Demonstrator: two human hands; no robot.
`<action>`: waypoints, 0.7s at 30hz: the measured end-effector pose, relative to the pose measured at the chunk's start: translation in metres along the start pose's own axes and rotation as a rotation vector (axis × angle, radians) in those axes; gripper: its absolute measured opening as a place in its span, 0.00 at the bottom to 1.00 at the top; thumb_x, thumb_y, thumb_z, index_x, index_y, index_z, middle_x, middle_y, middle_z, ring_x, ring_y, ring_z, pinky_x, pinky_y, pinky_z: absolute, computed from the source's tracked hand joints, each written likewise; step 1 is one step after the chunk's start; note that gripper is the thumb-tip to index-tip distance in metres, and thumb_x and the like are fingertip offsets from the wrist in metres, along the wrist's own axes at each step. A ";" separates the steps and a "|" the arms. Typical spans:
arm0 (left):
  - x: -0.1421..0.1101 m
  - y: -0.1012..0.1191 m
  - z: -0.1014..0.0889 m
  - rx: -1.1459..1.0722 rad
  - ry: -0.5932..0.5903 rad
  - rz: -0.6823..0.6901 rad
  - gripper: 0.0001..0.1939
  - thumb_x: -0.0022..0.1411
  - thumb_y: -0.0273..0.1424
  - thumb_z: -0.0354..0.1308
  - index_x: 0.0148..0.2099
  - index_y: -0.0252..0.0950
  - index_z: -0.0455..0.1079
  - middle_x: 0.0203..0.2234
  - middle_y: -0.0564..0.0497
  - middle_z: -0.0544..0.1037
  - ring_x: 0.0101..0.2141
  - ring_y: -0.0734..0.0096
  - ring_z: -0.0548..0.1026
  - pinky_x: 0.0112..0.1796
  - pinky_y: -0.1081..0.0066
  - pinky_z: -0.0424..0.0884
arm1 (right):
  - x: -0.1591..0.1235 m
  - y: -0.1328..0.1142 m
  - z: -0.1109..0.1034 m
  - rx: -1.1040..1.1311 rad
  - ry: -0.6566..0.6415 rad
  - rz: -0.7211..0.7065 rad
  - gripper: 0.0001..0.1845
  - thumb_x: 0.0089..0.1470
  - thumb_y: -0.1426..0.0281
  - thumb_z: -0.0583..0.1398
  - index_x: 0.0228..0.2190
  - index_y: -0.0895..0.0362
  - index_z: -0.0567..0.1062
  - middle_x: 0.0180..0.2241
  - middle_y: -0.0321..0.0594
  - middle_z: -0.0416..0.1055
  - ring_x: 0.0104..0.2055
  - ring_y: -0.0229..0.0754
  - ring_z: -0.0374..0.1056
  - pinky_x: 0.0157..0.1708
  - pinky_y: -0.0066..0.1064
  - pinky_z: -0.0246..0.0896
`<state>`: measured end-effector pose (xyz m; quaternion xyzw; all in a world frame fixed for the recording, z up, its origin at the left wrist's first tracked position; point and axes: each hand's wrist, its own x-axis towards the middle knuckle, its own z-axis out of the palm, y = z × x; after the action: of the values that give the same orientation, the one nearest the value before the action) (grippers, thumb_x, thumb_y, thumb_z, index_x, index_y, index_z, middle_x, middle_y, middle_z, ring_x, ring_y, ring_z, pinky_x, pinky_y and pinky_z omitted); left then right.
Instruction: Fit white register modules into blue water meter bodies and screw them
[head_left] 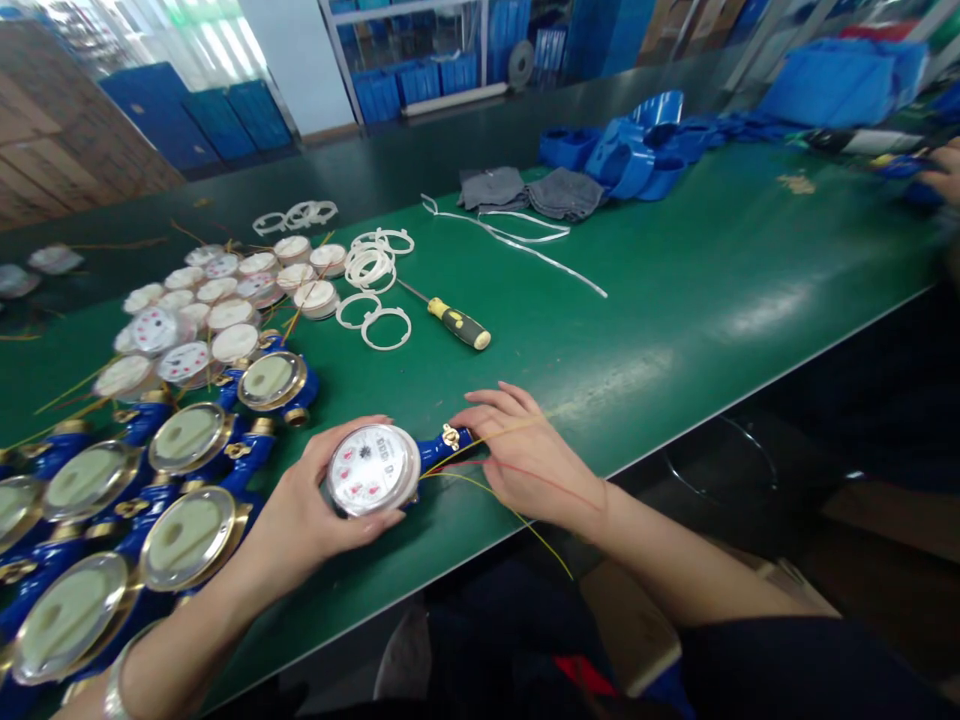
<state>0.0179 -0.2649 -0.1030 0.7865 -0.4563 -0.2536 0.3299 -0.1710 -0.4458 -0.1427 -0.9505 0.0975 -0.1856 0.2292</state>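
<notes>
Blue-bodied meter (375, 468) sits near the edge of a green bench (675, 300), its round dial gripped between the thumb and fingers of the left hand (330, 490), while the right hand (525, 455), fingers curled, touches its blue end beside trailing yellow and red wires (517, 515).

Bright upper-left window glare, dark lower right, tabletop sheen, stretched blurry edges
</notes>
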 end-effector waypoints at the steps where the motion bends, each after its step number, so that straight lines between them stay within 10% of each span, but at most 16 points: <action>1: -0.001 0.001 0.001 -0.002 0.019 -0.002 0.41 0.44 0.42 0.71 0.59 0.42 0.63 0.56 0.46 0.71 0.54 0.52 0.71 0.57 0.52 0.64 | -0.008 -0.005 0.000 0.021 0.018 0.020 0.26 0.46 0.81 0.54 0.49 0.58 0.70 0.49 0.41 0.73 0.60 0.46 0.59 0.65 0.46 0.41; 21: -0.006 0.003 0.017 0.094 0.221 -0.040 0.41 0.42 0.46 0.71 0.58 0.40 0.65 0.51 0.45 0.75 0.50 0.53 0.74 0.54 0.53 0.68 | -0.049 -0.046 0.025 0.194 0.287 0.071 0.12 0.55 0.67 0.64 0.39 0.58 0.71 0.36 0.41 0.73 0.48 0.45 0.68 0.54 0.43 0.58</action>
<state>0.0012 -0.2652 -0.1110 0.8334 -0.4126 -0.1501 0.3357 -0.2009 -0.3820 -0.1566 -0.8838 0.1442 -0.3195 0.3098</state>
